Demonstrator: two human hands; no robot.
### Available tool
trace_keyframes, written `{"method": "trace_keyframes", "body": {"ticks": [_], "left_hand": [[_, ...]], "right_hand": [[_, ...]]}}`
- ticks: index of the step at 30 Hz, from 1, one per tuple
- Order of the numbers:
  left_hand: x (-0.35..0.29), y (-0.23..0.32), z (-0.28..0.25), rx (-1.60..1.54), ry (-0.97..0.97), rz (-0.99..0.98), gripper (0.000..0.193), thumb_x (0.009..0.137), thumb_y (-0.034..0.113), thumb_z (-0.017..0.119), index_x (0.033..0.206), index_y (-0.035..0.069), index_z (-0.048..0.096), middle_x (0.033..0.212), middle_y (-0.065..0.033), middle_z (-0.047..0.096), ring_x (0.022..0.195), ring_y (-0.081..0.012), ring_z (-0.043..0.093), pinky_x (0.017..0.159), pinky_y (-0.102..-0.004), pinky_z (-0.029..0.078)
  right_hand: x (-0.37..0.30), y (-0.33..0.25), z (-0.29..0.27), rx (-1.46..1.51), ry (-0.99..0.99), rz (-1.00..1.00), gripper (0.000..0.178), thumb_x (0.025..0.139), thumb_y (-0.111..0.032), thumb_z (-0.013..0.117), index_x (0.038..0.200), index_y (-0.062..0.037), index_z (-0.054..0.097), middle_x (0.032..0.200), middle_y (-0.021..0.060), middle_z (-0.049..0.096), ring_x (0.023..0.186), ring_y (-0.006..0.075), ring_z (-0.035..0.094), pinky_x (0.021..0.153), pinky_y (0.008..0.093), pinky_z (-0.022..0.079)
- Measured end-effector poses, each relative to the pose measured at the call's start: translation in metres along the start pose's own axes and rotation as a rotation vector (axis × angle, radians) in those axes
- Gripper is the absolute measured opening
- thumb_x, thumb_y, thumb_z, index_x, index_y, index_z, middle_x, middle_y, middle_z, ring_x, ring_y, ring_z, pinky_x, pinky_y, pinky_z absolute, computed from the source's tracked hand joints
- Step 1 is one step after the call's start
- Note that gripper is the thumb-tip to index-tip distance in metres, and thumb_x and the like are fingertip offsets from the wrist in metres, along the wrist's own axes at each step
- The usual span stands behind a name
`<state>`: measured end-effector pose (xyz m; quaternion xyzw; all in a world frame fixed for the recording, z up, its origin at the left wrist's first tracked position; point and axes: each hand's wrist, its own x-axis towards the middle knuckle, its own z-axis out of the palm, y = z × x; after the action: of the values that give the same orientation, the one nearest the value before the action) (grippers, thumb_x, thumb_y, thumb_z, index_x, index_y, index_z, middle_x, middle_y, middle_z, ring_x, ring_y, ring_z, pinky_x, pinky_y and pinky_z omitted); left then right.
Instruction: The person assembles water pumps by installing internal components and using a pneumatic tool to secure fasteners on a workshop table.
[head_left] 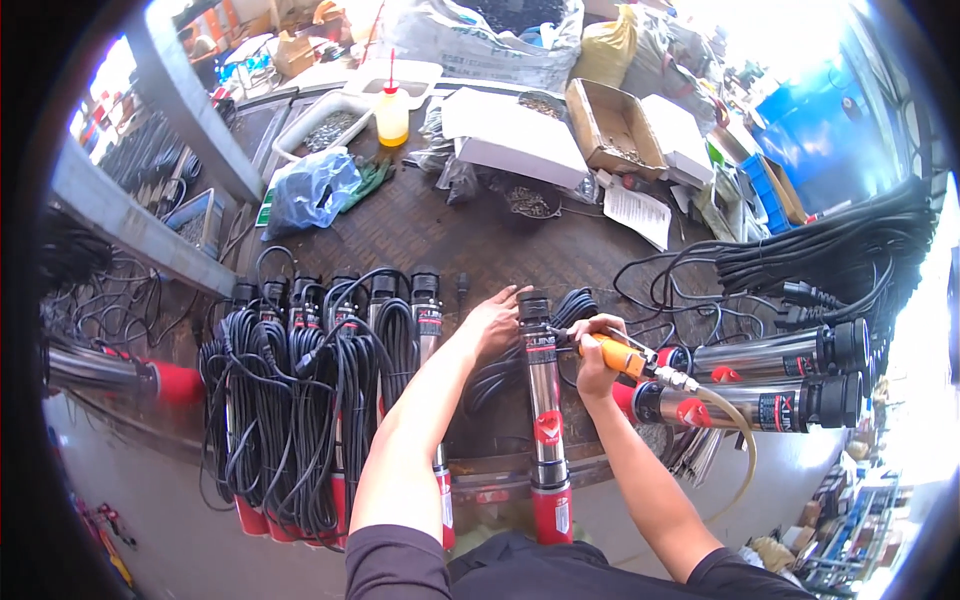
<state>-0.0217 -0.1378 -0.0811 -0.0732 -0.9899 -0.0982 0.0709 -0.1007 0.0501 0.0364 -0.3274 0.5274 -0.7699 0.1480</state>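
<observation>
Steel-and-red cylinder [545, 385] located between both hands. Left hand [490, 327], fingers extended, is at its black-capped end; whether it grips cannot be told. Right hand [594, 372] clasps an orange tool [620, 357], nose at the cylinder's collar. Black cable coils [300, 410] lie left of both hands.

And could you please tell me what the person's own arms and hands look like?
The left hand and right hand are ungloved, and no watch or bracelet shows on either wrist. Both forearms are bare; the dark, plain short sleeves end on the upper arms.
</observation>
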Motion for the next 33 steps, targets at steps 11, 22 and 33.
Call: {"method": "trace_keyframes", "body": {"ticks": [11,22,33], "left_hand": [[-0.003,0.018,-0.007,-0.155,0.183,-0.246,0.031,0.070,0.016,0.073,0.099,0.009,0.077,0.130,-0.0072,0.063,0.140,-0.0330,0.041,0.114,-0.0466,0.037],[0.007,0.032,0.011,-0.287,0.399,-0.392,0.019,0.074,0.005,0.065,0.090,0.000,0.075,0.113,-0.0141,0.068,0.135,-0.0377,0.045,0.113,-0.0463,0.035],[0.021,0.049,0.007,-0.338,0.460,-0.466,0.025,0.064,0.010,0.075,0.088,0.000,0.074,0.115,-0.0128,0.059,0.122,-0.0344,0.045,0.102,-0.0464,0.039]], "right_hand": [[0.000,0.000,0.000,-0.035,0.021,-0.020,0.021,0.086,-0.001,0.054,0.106,-0.0048,0.048,0.085,0.0077,0.056,0.083,0.0181,0.057,0.084,0.0329,0.049],[-0.008,0.004,-0.009,-0.002,0.069,-0.023,0.027,0.083,0.004,0.052,0.108,-0.0054,0.049,0.084,0.0040,0.054,0.080,0.0154,0.057,0.080,0.0323,0.050],[-0.013,-0.006,-0.019,-0.118,0.087,-0.054,0.024,0.084,0.003,0.052,0.107,-0.0039,0.049,0.085,0.0082,0.056,0.083,0.0198,0.059,0.087,0.0363,0.050]]}}
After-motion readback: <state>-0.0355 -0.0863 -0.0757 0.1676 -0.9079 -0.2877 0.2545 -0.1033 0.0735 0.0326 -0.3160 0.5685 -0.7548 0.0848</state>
